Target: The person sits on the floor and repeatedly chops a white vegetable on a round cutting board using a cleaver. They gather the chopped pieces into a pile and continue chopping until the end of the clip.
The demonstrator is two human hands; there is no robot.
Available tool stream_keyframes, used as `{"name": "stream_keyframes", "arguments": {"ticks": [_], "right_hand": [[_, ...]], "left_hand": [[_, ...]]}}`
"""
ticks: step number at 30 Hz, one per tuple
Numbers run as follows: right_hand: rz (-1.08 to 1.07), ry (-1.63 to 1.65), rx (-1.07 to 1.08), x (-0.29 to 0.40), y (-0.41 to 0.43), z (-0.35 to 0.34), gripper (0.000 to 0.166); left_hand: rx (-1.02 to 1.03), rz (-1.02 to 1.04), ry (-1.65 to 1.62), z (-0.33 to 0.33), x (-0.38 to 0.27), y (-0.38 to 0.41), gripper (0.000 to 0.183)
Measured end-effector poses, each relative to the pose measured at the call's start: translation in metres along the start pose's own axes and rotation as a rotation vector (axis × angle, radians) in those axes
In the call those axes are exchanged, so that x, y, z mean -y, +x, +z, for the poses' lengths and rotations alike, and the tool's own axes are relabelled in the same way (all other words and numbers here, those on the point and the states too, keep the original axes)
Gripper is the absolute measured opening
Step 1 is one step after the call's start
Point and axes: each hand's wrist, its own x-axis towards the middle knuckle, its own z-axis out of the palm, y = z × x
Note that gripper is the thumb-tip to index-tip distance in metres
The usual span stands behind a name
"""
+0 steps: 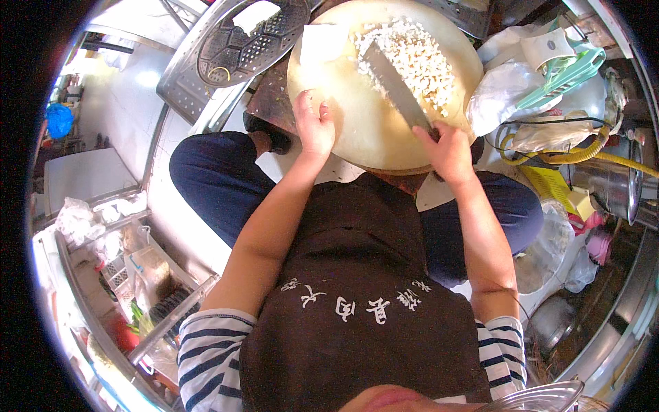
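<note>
My right hand grips the handle of a cleaver. Its broad metal blade lies over the near-left side of a heap of small, pale chopped pieces on a round cutting board. At the board's left edge rests my left hand, with its fingers slightly bent and nothing seen in it. A white block, perhaps tofu, sits at the upper left of the board, beyond my left hand. Another white piece lies on a perforated metal steamer tray.
Right of the board are clear plastic bags, a green plastic basket or rack and a yellow hose. A metal-framed shelf with bags and containers stands at lower left. My knees flank the board's near side.
</note>
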Motion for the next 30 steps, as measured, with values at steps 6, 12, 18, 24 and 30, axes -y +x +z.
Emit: {"name": "stream_keyframes", "arguments": {"ticks": [6,12,18,24,30], "right_hand": [[-0.011,-0.092,0.322,0.033,0.018,0.04,0.048],[0.033,-0.041,0.207,0.021,0.055,0.028,0.049],[-0.002,-0.11,0.127,-0.009,0.032,0.004,0.051],[-0.041,-0.172,0.1,-0.023,0.02,0.002,0.048],[0.129,0.481,0.091,-0.037,0.028,-0.009,0.05]], "left_hand": [[0.002,-0.044,0.006,-0.001,-0.004,-0.014,0.038],[0.224,-0.065,0.1,-0.008,-0.013,-0.027,0.047],[0.235,-0.108,0.283,0.015,-0.016,-0.026,0.058],[0.245,-0.028,-0.217,0.064,-0.015,-0.008,0.06],[0.239,0.119,-0.134,0.086,-0.107,0.036,0.074]]}}
